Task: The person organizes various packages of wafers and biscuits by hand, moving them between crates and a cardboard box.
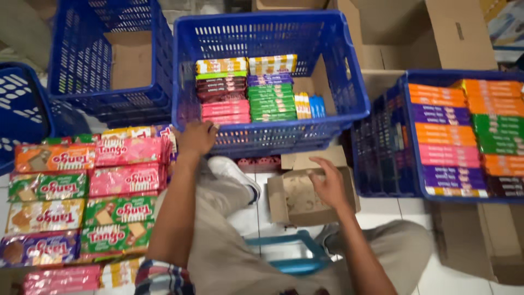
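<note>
White tiled floor (382,210) with grey grout lines, glossy under even indoor light. Blue plastic crates ring scene: empty stacked crate (109,60) at top left with cardboard liner inside, another blue crate (22,109) cut by left edge. Brown cardboard cartons (436,33) piled along top right, one flap open. Further flattened cardboard (480,240) on tiles at lower right corner. Low blue stool frame (295,257) near bottom centre. No wall or window in view.
</note>
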